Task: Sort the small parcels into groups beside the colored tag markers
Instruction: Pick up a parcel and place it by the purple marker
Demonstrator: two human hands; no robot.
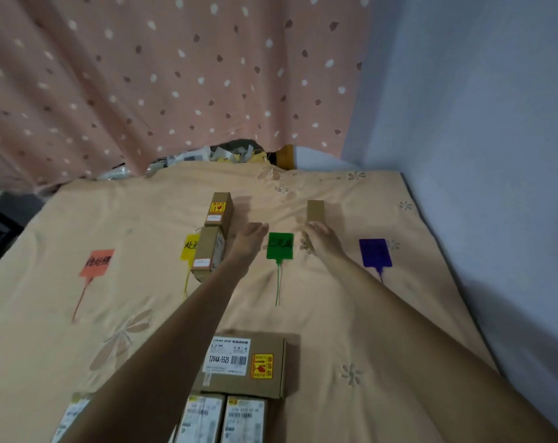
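- The bed [319, 314], under a peach flowered sheet, carries everything; a dotted pink curtain [175, 75] hangs behind it.
- A large parcel [244, 366] lies flat at the near edge, with smaller white-labelled parcels [223, 420] just in front.
- Two brown boxes [215, 233] lie end to end, covering part of the yellow tag [188, 247].
- One small box [315, 211] lies beyond the green tag [280, 246]; the right hand [322, 239] touches its near end, though whether its grip is clamped on I cannot tell.
- The left hand [249, 243] rests beside the two boxes, fingers apart and holding nothing.
- The orange tag [97, 263] and blue tag [375, 253] have no parcels beside them.
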